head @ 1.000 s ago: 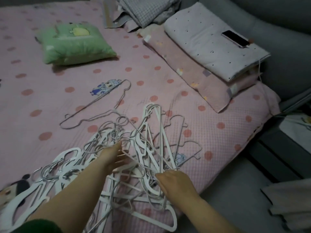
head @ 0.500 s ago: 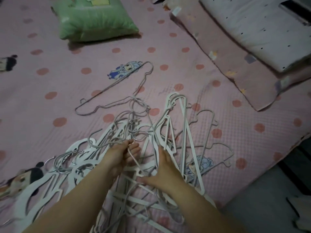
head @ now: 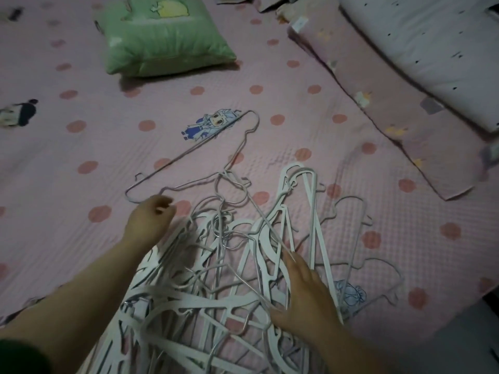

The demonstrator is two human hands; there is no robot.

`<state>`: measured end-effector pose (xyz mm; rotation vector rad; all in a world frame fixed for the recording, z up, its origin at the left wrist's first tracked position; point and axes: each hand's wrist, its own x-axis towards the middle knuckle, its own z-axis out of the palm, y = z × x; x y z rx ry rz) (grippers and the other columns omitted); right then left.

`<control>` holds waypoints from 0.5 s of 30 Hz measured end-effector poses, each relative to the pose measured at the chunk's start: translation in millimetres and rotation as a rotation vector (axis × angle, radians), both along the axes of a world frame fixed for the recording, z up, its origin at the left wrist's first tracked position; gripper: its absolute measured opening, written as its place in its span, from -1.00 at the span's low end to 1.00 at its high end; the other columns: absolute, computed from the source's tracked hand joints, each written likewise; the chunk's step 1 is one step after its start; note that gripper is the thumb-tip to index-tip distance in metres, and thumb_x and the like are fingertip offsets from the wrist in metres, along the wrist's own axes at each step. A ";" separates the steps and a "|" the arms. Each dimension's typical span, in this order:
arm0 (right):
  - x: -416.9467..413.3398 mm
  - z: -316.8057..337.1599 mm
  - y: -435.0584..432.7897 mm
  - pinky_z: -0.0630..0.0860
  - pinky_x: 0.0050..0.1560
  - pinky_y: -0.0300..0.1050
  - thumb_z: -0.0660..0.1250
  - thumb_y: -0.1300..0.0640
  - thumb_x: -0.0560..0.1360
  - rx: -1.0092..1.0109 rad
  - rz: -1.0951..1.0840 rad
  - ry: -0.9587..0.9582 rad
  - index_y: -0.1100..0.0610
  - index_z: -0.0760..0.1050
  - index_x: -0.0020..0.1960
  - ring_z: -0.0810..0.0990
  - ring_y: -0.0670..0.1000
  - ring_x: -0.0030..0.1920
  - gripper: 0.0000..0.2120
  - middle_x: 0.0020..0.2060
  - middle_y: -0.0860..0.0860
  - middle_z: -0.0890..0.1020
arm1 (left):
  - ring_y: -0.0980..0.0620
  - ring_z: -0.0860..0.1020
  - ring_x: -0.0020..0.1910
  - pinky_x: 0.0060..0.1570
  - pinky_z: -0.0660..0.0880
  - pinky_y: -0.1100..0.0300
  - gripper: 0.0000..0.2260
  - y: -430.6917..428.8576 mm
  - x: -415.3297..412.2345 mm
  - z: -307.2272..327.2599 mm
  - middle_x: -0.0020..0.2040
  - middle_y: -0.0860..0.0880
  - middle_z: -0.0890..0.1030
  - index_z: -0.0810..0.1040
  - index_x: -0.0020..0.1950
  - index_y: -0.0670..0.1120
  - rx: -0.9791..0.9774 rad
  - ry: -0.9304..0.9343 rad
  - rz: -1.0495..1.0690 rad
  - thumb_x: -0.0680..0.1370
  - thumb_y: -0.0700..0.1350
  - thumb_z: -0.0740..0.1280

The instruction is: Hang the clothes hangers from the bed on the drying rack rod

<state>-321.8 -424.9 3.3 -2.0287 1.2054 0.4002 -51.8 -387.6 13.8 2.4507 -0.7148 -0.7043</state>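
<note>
Right hand [head: 305, 298] lies spread flat on tangled white plastic hangers [head: 216, 292]; left hand [head: 148, 222], blurred, seemingly curled near a thin wire hanger [head: 194, 155].

Dim light; pink dotted bed [head: 81, 63], grey floor [head: 459, 346] alongside.

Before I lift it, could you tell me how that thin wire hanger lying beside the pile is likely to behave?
The wire hanger looks thin, so probably light and slightly springy rather than floppy. Its hook end reaches into the hanger pile, so lifting it may snag and drag neighbours. The left hand is at its near corner; held there alone, the hanger would likely swing.
</note>
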 end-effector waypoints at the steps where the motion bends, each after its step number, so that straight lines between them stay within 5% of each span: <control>1: -2.5 -1.2 -1.6 0.04 0.46 -0.05 0.35 -0.17 0.37 -0.009 0.020 0.004 -0.09 -0.31 0.48 -0.04 0.03 0.50 -0.02 0.50 -0.14 -0.19 | -0.15 0.48 0.20 0.15 0.36 0.11 -0.73 -17.5 0.9 -4.3 0.22 -0.18 0.53 0.50 0.25 -0.18 0.018 -0.057 -0.166 0.55 -0.18 0.24; 5: -14.4 -12.6 -8.1 0.15 0.43 -0.11 0.37 -0.18 0.28 -0.063 0.061 -0.028 -0.13 -0.26 0.48 0.08 -0.01 0.47 0.02 0.49 -0.17 -0.09 | -0.09 0.27 0.43 0.35 0.23 0.10 -0.59 -82.3 4.1 -27.5 0.49 -0.10 0.24 0.24 0.45 -0.12 0.238 -0.289 -0.676 0.60 -0.12 0.14; 7: -17.6 -15.2 -7.8 0.28 0.36 -0.09 0.41 -0.21 0.20 -0.109 0.074 -0.016 -0.08 -0.20 0.48 0.24 0.03 0.41 0.07 0.48 -0.10 0.08 | -0.12 0.24 0.44 0.37 0.19 0.05 -0.59 -101.9 12.8 -41.1 0.49 -0.13 0.20 0.17 0.47 -0.13 0.367 -0.355 -0.663 0.63 -0.07 0.04; 10: -25.2 -22.8 -6.5 0.56 -0.04 -0.18 0.40 -0.40 -0.05 -0.243 0.137 0.043 0.11 0.21 0.36 0.64 0.02 0.05 0.11 0.22 -0.01 0.55 | -0.16 0.38 0.32 0.30 0.28 0.03 -0.67 -106.6 23.2 -54.9 0.37 -0.19 0.38 0.33 0.37 -0.14 0.517 -0.371 -0.625 0.62 -0.11 0.06; 15: -24.9 -27.4 -1.2 0.59 -0.17 -0.19 0.23 -0.42 0.00 -0.238 0.060 0.043 0.11 0.30 0.32 0.69 0.02 -0.06 0.01 0.14 0.00 0.61 | -0.20 0.50 0.17 0.09 0.45 0.07 -0.72 -98.5 30.3 -59.9 0.21 -0.22 0.53 0.49 0.26 -0.16 0.498 -0.487 -0.630 0.59 -0.17 0.15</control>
